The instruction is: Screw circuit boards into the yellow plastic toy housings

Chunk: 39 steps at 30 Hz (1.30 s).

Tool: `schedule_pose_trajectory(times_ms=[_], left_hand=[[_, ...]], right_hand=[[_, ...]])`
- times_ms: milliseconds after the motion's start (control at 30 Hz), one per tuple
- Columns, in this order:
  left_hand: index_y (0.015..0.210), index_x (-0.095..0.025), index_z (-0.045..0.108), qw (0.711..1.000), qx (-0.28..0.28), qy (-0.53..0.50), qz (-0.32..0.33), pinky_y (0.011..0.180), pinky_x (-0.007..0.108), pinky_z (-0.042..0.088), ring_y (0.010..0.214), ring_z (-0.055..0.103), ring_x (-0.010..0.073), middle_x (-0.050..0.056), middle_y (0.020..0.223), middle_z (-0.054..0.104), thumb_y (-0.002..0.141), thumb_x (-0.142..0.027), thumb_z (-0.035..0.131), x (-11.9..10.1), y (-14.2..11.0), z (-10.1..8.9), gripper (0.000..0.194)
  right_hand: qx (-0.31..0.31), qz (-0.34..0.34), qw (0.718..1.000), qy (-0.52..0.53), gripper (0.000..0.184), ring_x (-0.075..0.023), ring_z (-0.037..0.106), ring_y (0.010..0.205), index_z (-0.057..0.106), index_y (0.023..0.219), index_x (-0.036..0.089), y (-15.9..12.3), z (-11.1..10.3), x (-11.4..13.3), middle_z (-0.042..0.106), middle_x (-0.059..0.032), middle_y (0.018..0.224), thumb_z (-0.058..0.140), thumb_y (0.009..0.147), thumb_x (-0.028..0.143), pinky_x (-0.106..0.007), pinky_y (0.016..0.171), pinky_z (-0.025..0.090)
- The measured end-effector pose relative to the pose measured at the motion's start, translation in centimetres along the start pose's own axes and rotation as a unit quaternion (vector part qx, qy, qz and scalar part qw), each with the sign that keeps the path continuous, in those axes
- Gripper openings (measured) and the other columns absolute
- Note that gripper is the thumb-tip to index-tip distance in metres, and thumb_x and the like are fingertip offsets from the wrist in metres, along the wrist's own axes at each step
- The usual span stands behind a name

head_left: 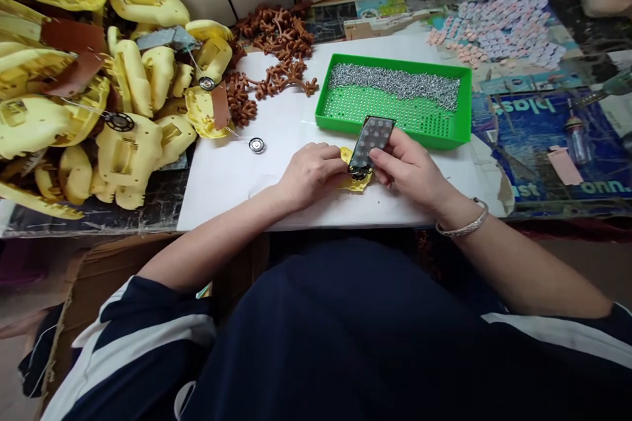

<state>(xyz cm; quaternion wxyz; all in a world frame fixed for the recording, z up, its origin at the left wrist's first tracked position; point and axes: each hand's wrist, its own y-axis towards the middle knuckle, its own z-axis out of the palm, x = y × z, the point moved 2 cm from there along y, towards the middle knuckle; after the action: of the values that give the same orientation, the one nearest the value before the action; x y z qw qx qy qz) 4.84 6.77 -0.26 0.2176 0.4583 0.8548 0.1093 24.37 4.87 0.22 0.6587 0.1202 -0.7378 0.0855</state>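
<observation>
Between thumb and fingers, my right hand holds a dark circuit board with rows of pale round pads, tilted up. Under it on the white sheet lies a yellow plastic shell, partly covered by the board and my fingers. My left hand has its fingers curled together at the shell's left edge; its fingertips are partly hidden, and it seems to grip the shell. A dark round part shows inside the shell below the board.
A green tray of screws stands just beyond my hands. Yellow shells pile up at left, brown branching parts behind. A small speaker lies on the white sheet. Small pale pieces and a screwdriver are at right.
</observation>
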Motion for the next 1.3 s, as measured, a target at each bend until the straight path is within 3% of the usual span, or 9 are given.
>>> schedule_pose_trajectory(times_ms=[133,267,433,600,767,967,1167,1300], left_hand=[[0.097,-0.018,0.073,0.996,0.030,0.059,0.058,0.067,0.031,0.035,0.077,0.056,0.0184,0.006,0.085,0.064,0.102,-0.026,0.049,-0.5,-0.2,-0.8,0.026],[0.095,-0.017,0.073,0.996,0.024,0.066,0.059,0.069,0.033,0.035,0.079,0.055,0.0202,0.008,0.088,0.064,0.104,-0.036,0.045,-1.0,-0.6,-1.1,0.035],[0.099,-0.022,0.077,1.000,0.017,0.008,-0.015,0.070,0.032,0.035,0.079,0.057,0.0190,0.005,0.087,0.064,0.101,-0.036,0.054,-0.5,-0.7,-0.2,0.027],[0.089,-0.023,0.079,0.991,0.040,-0.067,-0.112,0.069,0.030,0.036,0.072,0.058,0.0154,0.002,0.083,0.063,0.090,-0.027,0.070,-0.5,0.1,-0.2,0.011],[0.078,-0.021,0.077,0.986,0.049,-0.048,-0.152,0.067,0.030,0.034,0.070,0.057,0.0158,0.002,0.076,0.062,0.087,-0.022,0.068,-1.9,0.4,-0.6,0.013],[0.081,-0.021,0.075,0.988,0.013,0.025,-0.150,0.065,0.031,0.031,0.071,0.056,0.0174,0.004,0.077,0.064,0.094,-0.028,0.061,-3.3,-0.8,0.2,0.021],[0.079,-0.023,0.074,0.988,-0.029,0.099,-0.117,0.063,0.032,0.025,0.072,0.055,0.0189,0.004,0.077,0.063,0.096,-0.031,0.058,-3.4,-1.2,0.9,0.025],[0.080,-0.022,0.073,0.988,-0.025,0.112,-0.108,0.063,0.032,0.024,0.071,0.053,0.0184,0.004,0.076,0.062,0.098,-0.032,0.055,-3.3,-1.2,0.9,0.027]], right_hand=[[0.011,0.007,1.000,-0.029,0.026,-0.0078,0.039,0.042,0.051,0.094,0.024,0.1,-0.6,-0.4,0.046,0.0083,0.057,0.068,0.092,0.042,-0.023,0.039,0.031],[0.021,0.019,0.998,-0.059,0.018,-0.0086,0.042,0.042,0.051,0.096,0.023,0.0,-0.9,-0.7,0.047,0.0083,0.054,0.064,0.095,0.036,-0.022,0.040,0.034],[0.023,0.030,0.997,-0.068,0.019,-0.0094,0.046,0.042,0.051,0.094,0.024,-0.2,-1.1,-1.0,0.050,0.0075,0.055,0.064,0.095,0.036,-0.022,0.038,0.038],[0.024,0.023,0.998,-0.053,0.026,-0.0095,0.045,0.042,0.054,0.098,0.024,-0.2,-1.1,-1.0,0.051,0.0072,0.056,0.067,0.093,0.046,-0.023,0.037,0.037],[0.046,0.033,0.998,-0.020,0.036,-0.0092,0.043,0.043,0.057,0.099,0.024,0.2,-1.4,-1.0,0.049,0.0069,0.057,0.069,0.090,0.057,-0.024,0.038,0.035],[0.131,0.024,0.991,-0.024,0.039,-0.0096,0.042,0.046,0.064,0.102,0.021,0.8,-1.9,-0.7,0.050,0.0051,0.060,0.068,0.090,0.058,-0.024,0.041,0.035],[0.137,-0.005,0.987,-0.088,0.022,-0.0107,0.047,0.057,0.070,0.095,0.019,1.8,-2.2,0.1,0.056,0.0031,0.065,0.071,0.090,0.041,-0.024,0.051,0.036],[0.151,0.007,0.985,-0.082,0.014,-0.0098,0.049,0.060,0.066,0.087,0.020,2.5,-2.0,0.6,0.060,0.0025,0.071,0.076,0.086,0.030,-0.022,0.050,0.039]])
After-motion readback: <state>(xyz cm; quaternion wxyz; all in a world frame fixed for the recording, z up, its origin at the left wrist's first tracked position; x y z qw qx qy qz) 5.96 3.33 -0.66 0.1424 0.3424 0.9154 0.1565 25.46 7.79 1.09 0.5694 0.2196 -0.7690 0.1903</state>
